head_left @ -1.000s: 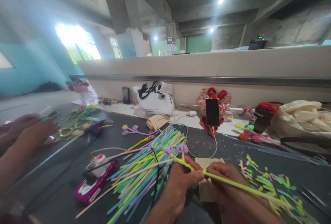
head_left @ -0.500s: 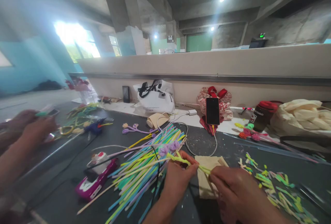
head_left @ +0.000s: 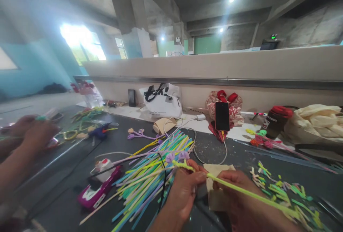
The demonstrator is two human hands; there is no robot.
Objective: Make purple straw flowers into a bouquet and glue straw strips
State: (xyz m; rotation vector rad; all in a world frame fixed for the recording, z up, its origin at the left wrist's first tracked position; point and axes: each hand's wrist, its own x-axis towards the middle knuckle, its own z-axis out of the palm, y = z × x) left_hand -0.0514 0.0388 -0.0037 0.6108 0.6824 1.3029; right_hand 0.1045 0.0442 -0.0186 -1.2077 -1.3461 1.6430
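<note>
My left hand [head_left: 184, 189] pinches a yellow-green pipe cleaner [head_left: 241, 189] whose far end [head_left: 182, 164] is twisted into a short bumpy piece. From those fingers the long straight part slants down to the right, across my right hand [head_left: 235, 192]. The right fingers are curled round the strand close to the left fingertips; their exact contact is partly hidden. Just behind the left hand are light purple fuzzy loops [head_left: 177, 157]. A heap of coloured pipe cleaners [head_left: 150, 182] lies left of my hands. Under the right hand is a beige paper piece [head_left: 214, 196].
Cut pipe cleaner bits [head_left: 284, 189] are scattered at right. A magenta tool [head_left: 93, 196] and a black cable [head_left: 164, 182] lie left. A charging phone [head_left: 222, 117] leans on a patterned bag [head_left: 237, 107]. Another person's hands [head_left: 37, 132] work at far left.
The long part of the yellow pipe cleaner now stretches down to the right over my right hand. My right hand has shifted slightly right and down; the left still pinches the twisted part.
</note>
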